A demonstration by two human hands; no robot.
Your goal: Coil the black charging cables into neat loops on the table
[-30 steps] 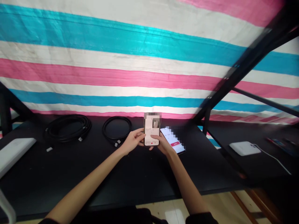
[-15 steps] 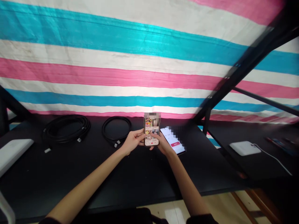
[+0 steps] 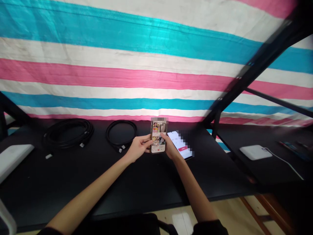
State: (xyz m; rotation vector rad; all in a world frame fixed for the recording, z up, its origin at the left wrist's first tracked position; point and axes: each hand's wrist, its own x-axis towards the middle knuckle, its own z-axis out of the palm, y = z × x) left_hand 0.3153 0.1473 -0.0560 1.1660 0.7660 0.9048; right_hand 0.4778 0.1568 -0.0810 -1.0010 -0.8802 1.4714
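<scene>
A smartphone point(image 3: 158, 143) is held upright above the black table, its lit screen showing a grid of small pictures. My left hand point(image 3: 138, 147) grips its left edge, with the thumb along the side of the screen. On the right edge, my right hand point(image 3: 171, 148) holds the phone too, its thumb over the screen; the fingers behind are hidden. Just right of that hand lies a second smartphone point(image 3: 179, 146) on the table, its white screen showing digits and a red button, partly pixelated.
Two coiled black cables, a larger one point(image 3: 68, 133) and a smaller one point(image 3: 121, 134), lie left on the table point(image 3: 117, 192). A white box-like device point(image 3: 14, 160) is at far left. Another white device point(image 3: 255, 152) with a cord lies right, past a black metal frame point(image 3: 244, 78). Striped sheeting point(image 3: 137, 78) hangs behind.
My right thumb has shifted slightly upward on the phone's screen. The view has tilted a little; both hands keep hold of the phone.
</scene>
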